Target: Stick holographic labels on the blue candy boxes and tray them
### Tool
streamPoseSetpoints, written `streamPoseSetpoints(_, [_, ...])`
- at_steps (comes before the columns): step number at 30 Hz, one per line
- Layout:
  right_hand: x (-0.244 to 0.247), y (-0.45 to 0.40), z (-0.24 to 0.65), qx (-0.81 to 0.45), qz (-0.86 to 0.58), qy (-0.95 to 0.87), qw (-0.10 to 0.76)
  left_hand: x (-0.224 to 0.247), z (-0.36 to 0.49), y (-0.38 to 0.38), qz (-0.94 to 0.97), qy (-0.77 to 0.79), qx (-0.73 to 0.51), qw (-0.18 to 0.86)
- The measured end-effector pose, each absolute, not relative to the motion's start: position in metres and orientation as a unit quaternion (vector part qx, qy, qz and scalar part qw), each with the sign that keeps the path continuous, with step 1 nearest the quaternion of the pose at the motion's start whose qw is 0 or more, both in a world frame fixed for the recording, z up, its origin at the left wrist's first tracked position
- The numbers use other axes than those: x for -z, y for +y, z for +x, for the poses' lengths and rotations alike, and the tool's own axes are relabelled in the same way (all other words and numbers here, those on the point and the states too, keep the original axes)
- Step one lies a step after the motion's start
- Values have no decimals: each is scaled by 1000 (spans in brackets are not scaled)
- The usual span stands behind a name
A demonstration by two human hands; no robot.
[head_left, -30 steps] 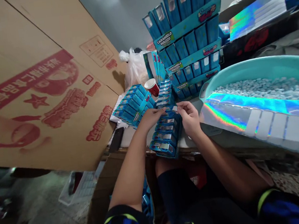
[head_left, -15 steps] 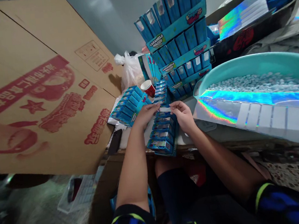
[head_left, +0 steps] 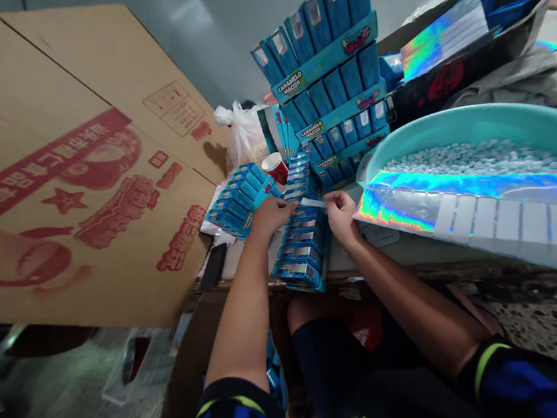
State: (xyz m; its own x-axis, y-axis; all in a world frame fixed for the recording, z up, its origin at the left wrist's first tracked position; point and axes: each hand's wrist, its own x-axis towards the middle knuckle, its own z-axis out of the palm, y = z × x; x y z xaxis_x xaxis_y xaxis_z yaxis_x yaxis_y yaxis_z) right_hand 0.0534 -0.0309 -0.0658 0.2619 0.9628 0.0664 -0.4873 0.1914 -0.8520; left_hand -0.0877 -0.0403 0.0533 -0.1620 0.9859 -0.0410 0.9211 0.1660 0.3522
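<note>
My left hand (head_left: pixel 272 215) and my right hand (head_left: pixel 340 215) pinch the two ends of a narrow white strip (head_left: pixel 312 202) above the table. Directly below it lies a row of blue "Caramelo Macizo" candy boxes (head_left: pixel 301 253) with clear windows. A second blue batch of boxes (head_left: pixel 240 200) sits just beyond my left hand. Behind my right hand rises a tall stack of blue display boxes (head_left: pixel 328 76). A holographic sheet with white panels (head_left: pixel 470 214) lies to the right of my right hand, partly over a teal basin (head_left: pixel 480 125) of pale wrapped candies (head_left: pixel 468 157).
A large printed cardboard sheet (head_left: pixel 75 192) leans in at the left. A black phone (head_left: pixel 213 267) lies near the table's front edge (head_left: pixel 266 279). A red-and-white cup (head_left: pixel 274 168) and a plastic bag (head_left: pixel 245 135) stand behind the boxes. A dark bag (head_left: pixel 467 60) holds holographic sheets.
The whole view has shifted as my head moved. My hands sit slightly closer together on the white strip, and the holographic sheet now shows its full right end.
</note>
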Motion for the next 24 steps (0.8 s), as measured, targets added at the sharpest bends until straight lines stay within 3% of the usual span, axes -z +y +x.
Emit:
streamPoseSetpoints(15, [55, -32, 51, -603, -263, -270, 703, -52, -87, -46, 666, 685, -135, 264])
streamPoseSetpoints(24, [46, -42, 57, -669, -156, -240, 686, -59, -100, -51, 615, 717, -252, 210])
